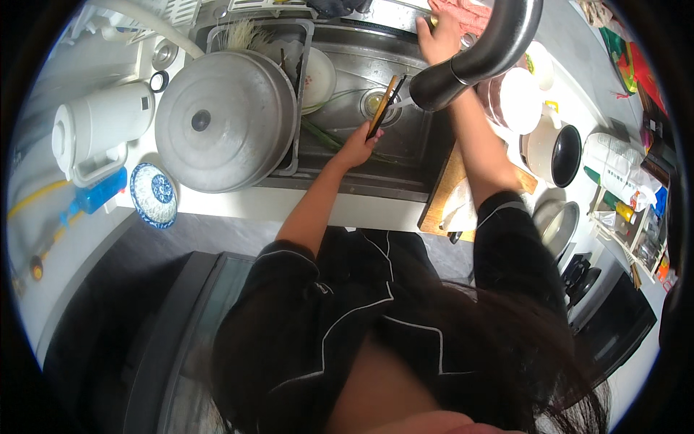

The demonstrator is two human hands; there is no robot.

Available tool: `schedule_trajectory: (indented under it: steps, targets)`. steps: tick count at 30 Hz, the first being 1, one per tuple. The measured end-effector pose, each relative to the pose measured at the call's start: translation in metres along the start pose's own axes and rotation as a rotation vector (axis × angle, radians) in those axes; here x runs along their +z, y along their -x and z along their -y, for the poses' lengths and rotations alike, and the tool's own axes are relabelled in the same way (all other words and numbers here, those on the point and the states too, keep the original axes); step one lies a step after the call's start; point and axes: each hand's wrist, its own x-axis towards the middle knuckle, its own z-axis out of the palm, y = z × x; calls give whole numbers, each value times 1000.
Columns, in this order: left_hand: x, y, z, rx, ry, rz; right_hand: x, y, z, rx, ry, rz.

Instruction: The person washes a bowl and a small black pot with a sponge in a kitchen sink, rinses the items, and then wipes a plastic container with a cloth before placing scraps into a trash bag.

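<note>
My left hand [359, 147] grips a bundle of chopsticks [386, 106], some light wooden and some black, over the sink [401, 141]. Their tips rise towards the spout of the dark metal faucet [461, 73], and a thin stream of water runs beside them. Beyond the faucet, my right hand [442, 40] reaches to the back rim by a pink cloth [466, 13]. Its thumb is spread, but its fingertips are partly hidden, so what it touches is unclear. Below the chopsticks' tips is the drain [374, 102]. Long green stalks [325, 133] lie in the basin.
Left of the basin, a large round metal lid [227, 119] overlaps a grey drainer basket [306, 59] near a white plate [320, 78]. A white pitcher [103, 130] and blue-patterned bowl [154, 195] sit farther left. A wooden cutting board [442, 187] bears a cleaver [458, 206] under my right arm.
</note>
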Motion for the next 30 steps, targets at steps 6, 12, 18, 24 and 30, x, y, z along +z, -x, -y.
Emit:
schedule_trajectory:
  steps: [6,12,18,24,30]
  targets:
    - [4,6,-17,-68,85,113,29,146,48,552,-741,169]
    - [19,17,-41,-157,391,160,29,137,56,871,-1062,-157]
    - [17,9,-53,-142,660,340,11,126,64,645,-1017,9]
    - [-3,27,-76,-263,787,516,15,120,52,143,-583,-153]
    - [-3,39,-90,-246,795,383,16,119,52,715,-945,-145]
